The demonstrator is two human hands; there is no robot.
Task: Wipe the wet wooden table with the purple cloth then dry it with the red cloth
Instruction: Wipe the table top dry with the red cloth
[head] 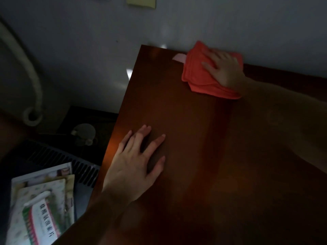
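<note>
The dark wooden table (194, 121) fills the right and middle of the view. A folded red cloth (198, 76) lies at its far edge by the wall. My right hand (223, 68) presses flat on top of that cloth, fingers spread. My left hand (136, 161) rests flat on the bare wood near the table's left edge, fingers apart, holding nothing. A small pale pink scrap (179, 57) shows just left of the red cloth. No purple cloth is in view.
A grey wall (177, 23) runs along the table's far side. Left of the table, lower down, sit a dark slotted surface (58, 156), a stack of printed booklets and packets (42, 200), and a pale curved hose (28, 71).
</note>
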